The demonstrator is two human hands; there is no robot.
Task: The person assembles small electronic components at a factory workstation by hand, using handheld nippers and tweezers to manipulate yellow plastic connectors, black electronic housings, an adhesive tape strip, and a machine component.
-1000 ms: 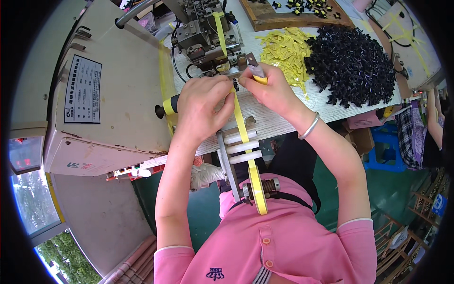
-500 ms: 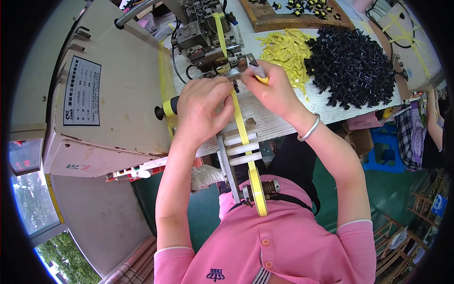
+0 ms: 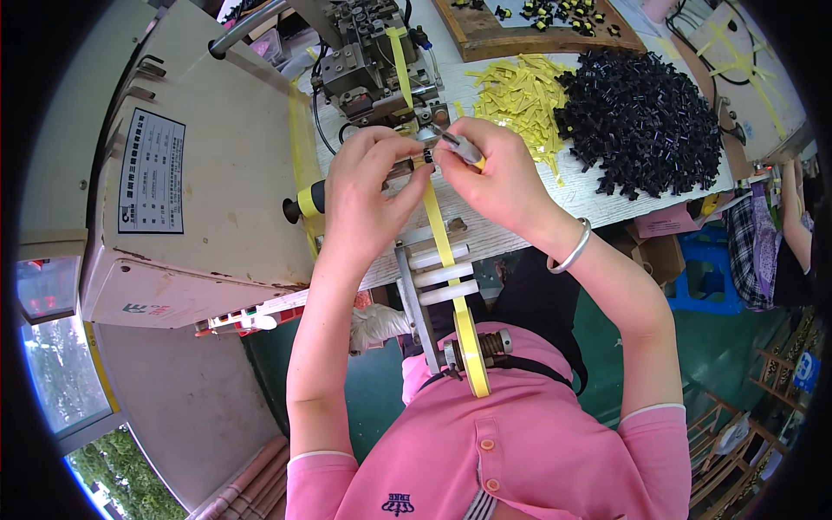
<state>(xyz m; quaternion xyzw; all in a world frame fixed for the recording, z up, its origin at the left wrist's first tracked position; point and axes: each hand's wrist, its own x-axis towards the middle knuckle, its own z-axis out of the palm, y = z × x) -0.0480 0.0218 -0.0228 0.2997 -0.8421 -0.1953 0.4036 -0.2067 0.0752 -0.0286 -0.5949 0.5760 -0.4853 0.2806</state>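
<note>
My left hand [image 3: 364, 195] is beside the machine, thumb and forefinger pinched at a small black plastic part [image 3: 428, 156]. Close on its right, my right hand [image 3: 496, 178] grips a slim metal-tipped tool [image 3: 464, 149] with a grey and yellow handle; its exact kind is unclear. The tool points up and left, and the right fingertips are near the black part too. Below both hands, a yellow tape strip [image 3: 436, 212] runs from a tape roll [image 3: 473, 360] over white rollers [image 3: 444, 276]. Behind them stands the metal machine head [image 3: 360, 74].
To the right on the white table lie a heap of yellow strips [image 3: 524, 95] and a larger heap of black parts [image 3: 641, 126]. Further back is a wooden-framed tray [image 3: 468, 39] with several finished-looking pieces. A beige cabinet [image 3: 217, 191] stands at left. Another person's arm [image 3: 796, 208] shows at far right.
The tool has tipped over to the left and dropped lower, with my right hand shifting slightly. My left fingers have spread a little, and the black part now shows between the hands.
</note>
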